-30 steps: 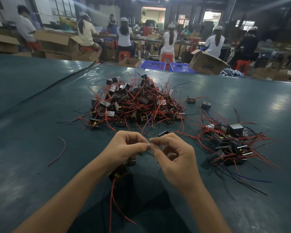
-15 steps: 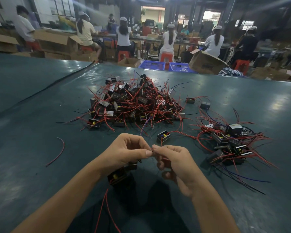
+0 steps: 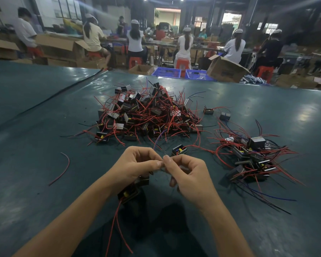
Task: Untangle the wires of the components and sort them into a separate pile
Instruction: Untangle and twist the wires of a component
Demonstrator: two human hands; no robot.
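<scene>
The left hand (image 3: 135,167) and right hand (image 3: 189,175) have short nails, forearms bare.

A factory floor: along the top, workers (image 3: 184,43) in caps are sitting on stools (image 3: 182,64), cardboard boxes (image 3: 226,69) lying around.

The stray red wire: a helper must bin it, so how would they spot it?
Start at the big heap of components in the middle of the green table. Look nearer and to its left, about level with the left hand. There a single red wire lies curved on the tabletop, attached to no component, unlike the heap's wires.
</scene>
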